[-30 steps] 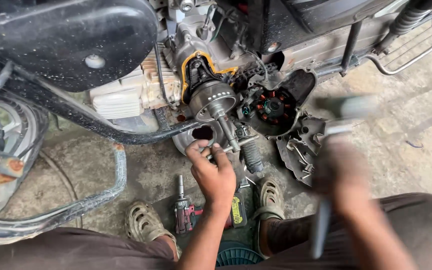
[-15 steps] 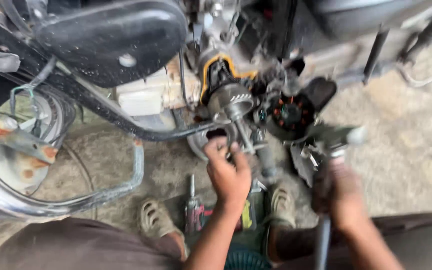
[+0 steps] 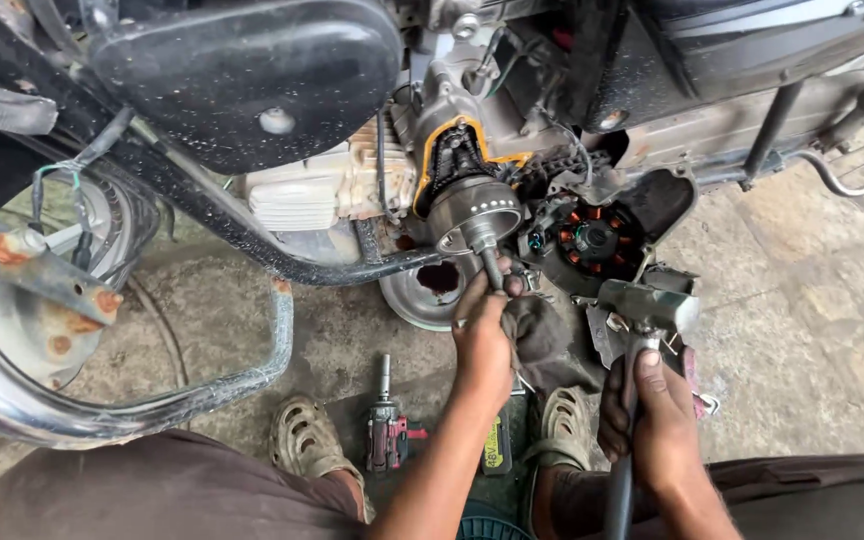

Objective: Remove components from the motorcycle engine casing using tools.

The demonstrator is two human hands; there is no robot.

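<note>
Low on the side of the motorbike engine [image 3: 512, 150], where the cover is off, my left hand [image 3: 482, 335] is closed around a steel rod [image 3: 492, 265] with a dark rag [image 3: 542, 345] bunched under the palm. I hold the rod's far end against the middle of the round metal drum [image 3: 472, 212] so that it stays lined up with the shaft; the rag gives my greasy fingers some grip and pads them.

My right hand [image 3: 652, 410] is wrapped tight around the handle of a hammer [image 3: 647, 310], thumb along the shaft. The grey head sits level, just to the right of the rod and a little apart from it, in front of the hanging side cover with its orange coils [image 3: 592, 240]. I grip low on the handle so the head has room to swing.

Under the drum, a shallow metal pan [image 3: 422, 295] stands on the concrete floor [image 3: 802, 300], placed to catch oil dripping from the open case. Between my sandalled feet [image 3: 302, 435] a red and black power driver [image 3: 387, 430] lies on the floor, close enough to reach without getting up. I crouch with my knees spread so both arms can work between them. To the left, the rusty chrome guard bar [image 3: 132, 400] curves past my knee.
</note>
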